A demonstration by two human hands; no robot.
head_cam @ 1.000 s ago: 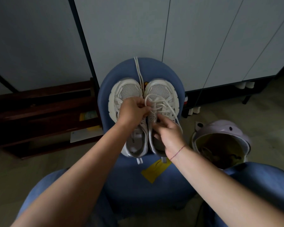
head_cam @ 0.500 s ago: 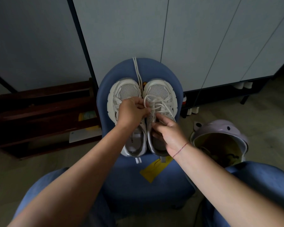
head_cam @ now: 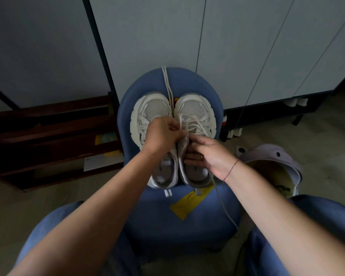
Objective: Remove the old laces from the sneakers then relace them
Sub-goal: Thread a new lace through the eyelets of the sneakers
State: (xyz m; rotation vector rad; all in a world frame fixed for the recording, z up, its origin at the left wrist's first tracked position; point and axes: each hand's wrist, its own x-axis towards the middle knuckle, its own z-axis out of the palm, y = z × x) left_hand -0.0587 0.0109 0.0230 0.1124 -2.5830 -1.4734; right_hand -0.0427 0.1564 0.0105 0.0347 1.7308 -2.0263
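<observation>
Tall, flat, pale grey cabinet doors [head_cam: 147,36] with a smooth matte face filled the background. A low dark wooden shelf unit [head_cam: 48,126] stood to their left on the floor. In front of them sat a rounded blue upholstered stool [head_cam: 187,220], its padded seat roughly oval, between the person's knees in blue denim. To its right stood a lavender domed plastic container [head_cam: 271,156] with a dull yellowish inside.

On the seat lay two white mesh sneakers side by side, touching, with their toes pointing away. The left sneaker [head_cam: 153,106] had an open-weave toe panel and a chunky ridged sole. The right sneaker [head_cam: 195,106] matched it and carried a thin white cord lace [head_cam: 195,124] crossing loosely over its tongue.

The left hand [head_cam: 163,134] was curled, its fingertips pinching that lace near the upper eyelets. The right hand [head_cam: 209,154] gripped the right sneaker at the tongue, fingers curled into the shoe's opening.

A flat yellow paper tag [head_cam: 185,206] lay on the seat below the heels. A loose white lace [head_cam: 165,80] ran between the two toes and over the stool's far edge. One end of the threaded lace trailed from under the right hand down past the near rim. A thin red string bracelet [head_cam: 230,170] circled the right wrist.
</observation>
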